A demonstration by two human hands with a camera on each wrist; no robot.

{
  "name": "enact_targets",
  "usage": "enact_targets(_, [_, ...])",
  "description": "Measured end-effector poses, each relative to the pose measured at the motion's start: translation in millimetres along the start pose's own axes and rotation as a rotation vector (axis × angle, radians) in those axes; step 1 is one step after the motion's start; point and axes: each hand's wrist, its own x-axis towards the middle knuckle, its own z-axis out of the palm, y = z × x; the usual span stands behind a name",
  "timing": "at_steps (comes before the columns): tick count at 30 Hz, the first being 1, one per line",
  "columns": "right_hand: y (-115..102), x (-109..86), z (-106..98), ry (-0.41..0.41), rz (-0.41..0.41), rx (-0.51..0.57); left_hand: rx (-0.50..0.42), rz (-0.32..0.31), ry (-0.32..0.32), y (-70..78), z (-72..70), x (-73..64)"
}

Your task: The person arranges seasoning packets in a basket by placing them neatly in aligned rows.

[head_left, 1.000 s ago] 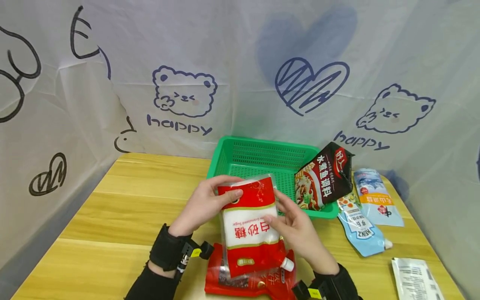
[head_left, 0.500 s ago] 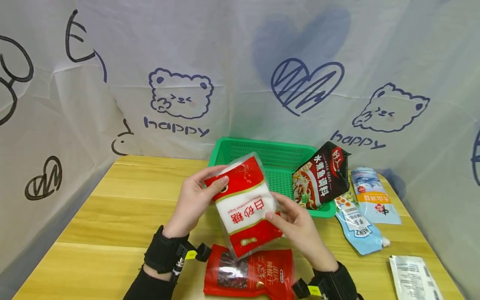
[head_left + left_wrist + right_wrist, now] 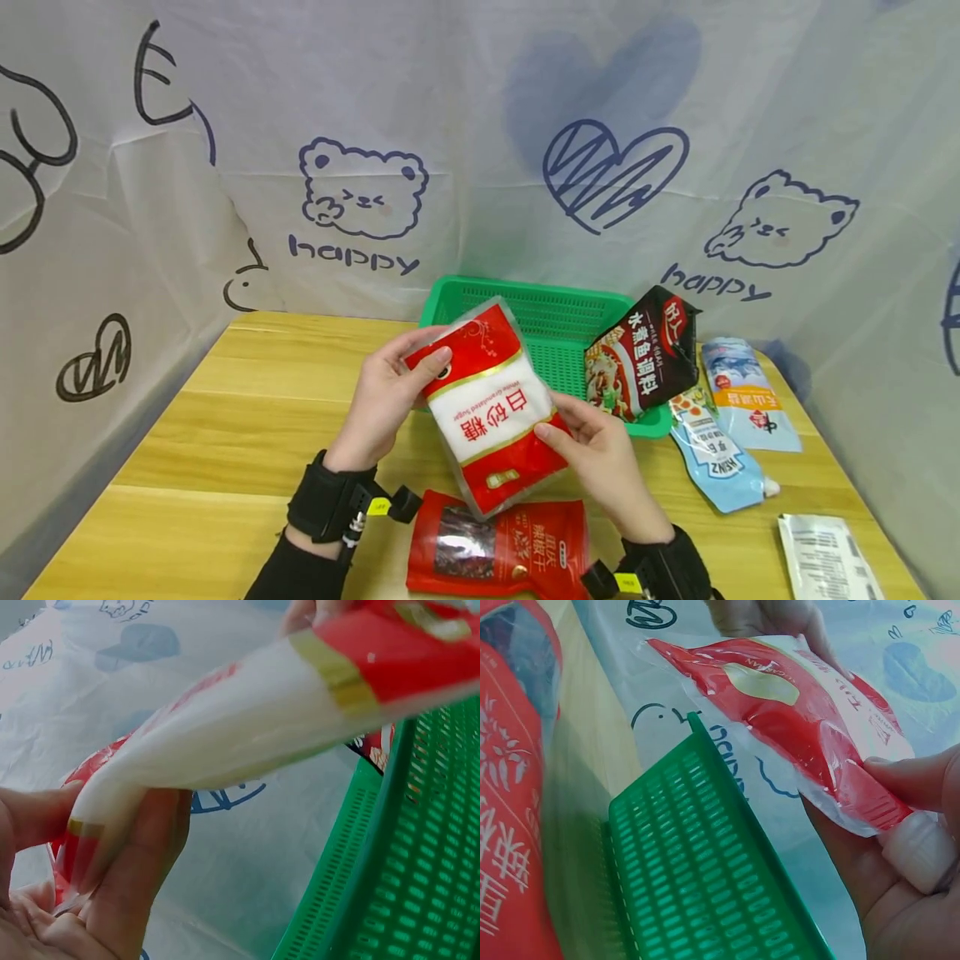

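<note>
Both hands hold a red and white bag of granulated sugar (image 3: 487, 408), tilted, above the table in front of the green basket. My left hand (image 3: 386, 396) grips its upper left corner, thumb on the front and fingers behind. At the lower right edge my right hand (image 3: 600, 458) pinches it, thumb on top; the right wrist view shows a white screw cap (image 3: 921, 851) in that palm. Below the sugar lies a red pouch of dried chillies (image 3: 498, 546) with a clear window, its top edge partly covered by the bag.
Behind the hands stands the green basket (image 3: 555, 312), with a black seasoning packet (image 3: 645, 354) leaning over its right end. Right of it lie a light blue Heinz pouch (image 3: 716, 454), a blue and orange packet (image 3: 750, 396) and a silver packet (image 3: 828, 558). A white printed cloth hangs behind.
The sugar bag has been raised slightly and turned, its top now leaning left and its base off most of the chilli pouch. Its cap has gone behind the right hand in the head view.
</note>
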Motion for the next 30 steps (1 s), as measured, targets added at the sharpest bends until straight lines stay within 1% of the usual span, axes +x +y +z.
enact_targets(4, [-2.0, -0.6, -3.5, 0.011, -0.023, -0.026, 0.006, -0.002, -0.043, -2.1, -4.3, 2.1])
enact_targets(7, [-5.1, -0.9, -8.7, 0.001, -0.046, -0.054, -0.008, 0.004, -0.097, -3.5, -8.7, 3.8])
enact_targets(9, [-7.5, -1.4, -13.2, -0.016, -0.053, -0.068, -0.001, 0.007, -0.138, -4.1, -11.8, 4.8])
enact_targets(12, [-11.5, -2.7, -19.9, -0.051, -0.052, -0.093, 0.035, 0.006, -0.204, -3.5, -15.9, 4.8])
enact_targets(14, [-13.9, -3.3, -23.9, -0.08, -0.051, -0.115, 0.075, 0.009, -0.244, -2.4, -17.7, 4.3])
enact_targets(18, [-18.0, -3.7, -30.4, -0.131, -0.026, -0.157, 0.141, 0.003, -0.306, -0.8, -18.6, 3.3])
enact_targets(22, [-20.2, -4.7, -34.2, -0.182, 0.01, -0.174, 0.207, -0.022, -0.343, -2.0, -16.6, 2.2])
enact_targets(25, [-20.6, -5.2, -35.2, -0.203, 0.023, -0.179, 0.25, -0.023, -0.371, -3.0, -14.1, 1.5])
enact_targets(27, [-20.2, -4.7, -35.1, -0.197, 0.028, -0.185, 0.27, -0.014, -0.382, -3.6, -13.0, 1.2])
enact_targets(30, [-19.0, -2.7, -33.2, -0.169, 0.039, -0.183, 0.289, -0.002, -0.361, -4.1, -10.6, 1.4])
